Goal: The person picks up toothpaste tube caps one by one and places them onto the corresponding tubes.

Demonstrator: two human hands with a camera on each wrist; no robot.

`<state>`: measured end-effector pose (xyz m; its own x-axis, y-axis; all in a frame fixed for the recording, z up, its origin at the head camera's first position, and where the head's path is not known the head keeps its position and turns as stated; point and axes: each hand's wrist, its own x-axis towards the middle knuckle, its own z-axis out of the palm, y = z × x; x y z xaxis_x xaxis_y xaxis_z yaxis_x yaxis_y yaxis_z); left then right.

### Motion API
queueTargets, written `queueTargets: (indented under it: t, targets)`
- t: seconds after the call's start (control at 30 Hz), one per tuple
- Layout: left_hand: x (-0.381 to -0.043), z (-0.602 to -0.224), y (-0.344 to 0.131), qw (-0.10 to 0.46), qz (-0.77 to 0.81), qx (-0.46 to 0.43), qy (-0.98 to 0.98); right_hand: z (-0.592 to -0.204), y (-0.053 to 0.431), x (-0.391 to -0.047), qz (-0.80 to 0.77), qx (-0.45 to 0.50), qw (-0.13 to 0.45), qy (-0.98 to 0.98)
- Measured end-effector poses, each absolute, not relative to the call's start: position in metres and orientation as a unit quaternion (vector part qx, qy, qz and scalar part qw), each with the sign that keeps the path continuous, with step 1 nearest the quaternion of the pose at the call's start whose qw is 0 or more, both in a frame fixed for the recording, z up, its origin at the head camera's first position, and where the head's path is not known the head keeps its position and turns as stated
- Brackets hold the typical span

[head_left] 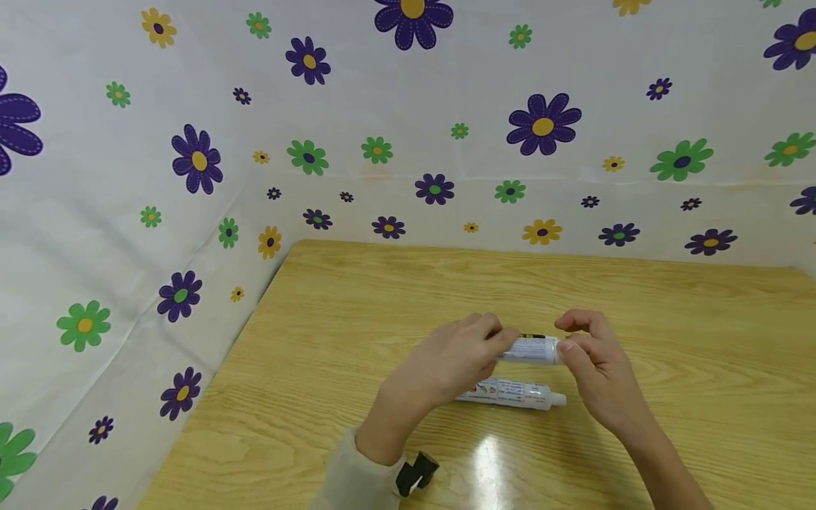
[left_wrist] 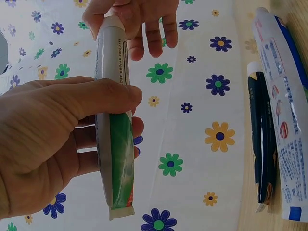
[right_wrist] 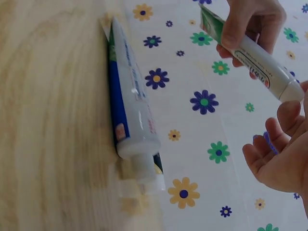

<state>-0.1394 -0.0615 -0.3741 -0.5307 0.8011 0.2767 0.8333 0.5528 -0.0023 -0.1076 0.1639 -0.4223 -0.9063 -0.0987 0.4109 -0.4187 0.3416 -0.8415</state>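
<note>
My left hand point(head_left: 446, 361) grips a white and green toothpaste tube point(left_wrist: 113, 62) round its middle, thumb across the front. The tube is held above the table, its cap end towards my right hand. With thumb and index finger my right hand point(head_left: 602, 375) pinches the white cap point(right_wrist: 291, 91) of that tube; its other fingers stand away from it. Below, on the table, lies a larger white and blue toothpaste tube point(head_left: 510, 394), its cap pointing right. Beside it is a dark tube with a white cap point(left_wrist: 261, 130), hidden in the head view.
The wood-grained table point(head_left: 357, 304) meets a white flower-patterned covering point(head_left: 433, 142) at the back and left. A small black object point(head_left: 417, 473) is at my left sleeve point(head_left: 360, 474).
</note>
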Motion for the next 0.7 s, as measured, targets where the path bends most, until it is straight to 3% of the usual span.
queueTargets:
  t: [0.2, 0.53, 0.7]
  targets:
    - [-0.140, -0.379, -0.062, 0.135, -0.045, -0.448, -0.883, -0.424, 0.155, -0.104, 0.579, 0.103, 0.092, -0.804]
    - [-0.139, -0.380, -0.058, 0.146, 0.007, -0.437, -0.888, -0.413, 0.156, -0.104, 0.632, -0.006, -0.082, -0.770]
    - [-0.140, -0.382, -0.054, 0.167, 0.029, -0.442, -0.881, -0.412, 0.158, -0.105, 0.621, -0.047, -0.117, -0.773]
